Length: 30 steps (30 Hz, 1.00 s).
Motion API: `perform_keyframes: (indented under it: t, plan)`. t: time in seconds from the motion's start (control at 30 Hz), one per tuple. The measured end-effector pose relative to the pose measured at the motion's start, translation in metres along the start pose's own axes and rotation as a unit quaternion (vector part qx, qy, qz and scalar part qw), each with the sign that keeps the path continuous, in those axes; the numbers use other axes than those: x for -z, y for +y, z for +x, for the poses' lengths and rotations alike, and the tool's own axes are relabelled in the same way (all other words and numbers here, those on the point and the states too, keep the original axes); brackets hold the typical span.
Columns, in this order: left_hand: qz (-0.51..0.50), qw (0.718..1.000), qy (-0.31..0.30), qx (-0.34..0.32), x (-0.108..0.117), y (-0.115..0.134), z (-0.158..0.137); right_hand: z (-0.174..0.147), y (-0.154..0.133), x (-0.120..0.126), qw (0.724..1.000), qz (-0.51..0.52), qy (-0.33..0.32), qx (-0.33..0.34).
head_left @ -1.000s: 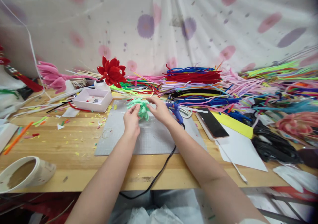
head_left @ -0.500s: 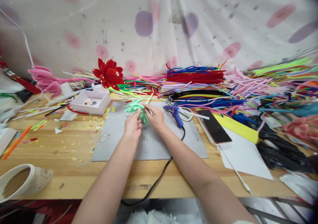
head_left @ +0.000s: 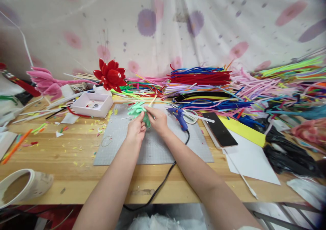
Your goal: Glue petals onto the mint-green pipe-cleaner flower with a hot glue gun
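Note:
Over the grey cutting mat (head_left: 114, 148) I hold a mint-green pipe-cleaner flower (head_left: 137, 109) with several petals. My left hand (head_left: 137, 126) is closed on its near side, thumb and index finger pinching a petal. My right hand (head_left: 158, 119) grips the flower from the right, fingertips close to the left ones. A thin pale stick (head_left: 153, 100) rises just behind the right fingers; whether it joins the flower I cannot tell. Part of the flower is hidden behind my fingers. Right of my hands a blue glue gun (head_left: 180, 117) lies on the mat.
Bundles of coloured pipe cleaners (head_left: 201, 78) line the back. A red flower (head_left: 110, 74) stands behind a white box (head_left: 93, 104). On the right lie a phone (head_left: 220, 129) and white paper (head_left: 254, 160). A paper cup (head_left: 38, 186) sits front left; the black cord (head_left: 163, 182) crosses the front edge.
Both hands stay on the green flower with almost the same grip. The right hand's fingers have shifted very slightly to the left.

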<state>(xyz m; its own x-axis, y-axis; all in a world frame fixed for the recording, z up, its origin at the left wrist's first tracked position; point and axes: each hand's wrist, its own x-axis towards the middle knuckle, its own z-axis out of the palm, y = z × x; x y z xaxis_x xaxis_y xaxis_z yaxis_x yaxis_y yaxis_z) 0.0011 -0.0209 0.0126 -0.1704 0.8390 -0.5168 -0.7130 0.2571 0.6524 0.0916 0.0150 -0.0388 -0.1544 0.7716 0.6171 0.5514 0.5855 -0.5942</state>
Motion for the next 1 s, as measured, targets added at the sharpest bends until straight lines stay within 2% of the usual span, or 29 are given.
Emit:
perform_keyframes:
  t: [0.8, 1.0]
  plan:
    - [0.029, 0.998, 0.026, -0.048, -0.0008, -0.0007, -0.0019, -0.0009, -0.0045, 0.0028, 0.996, -0.074, -0.029, 0.027]
    - [0.031, 0.998, 0.012, -0.047, 0.0021, -0.0006, -0.0007, -0.0008, -0.0036, 0.003, 0.996, -0.076, -0.029, 0.024]
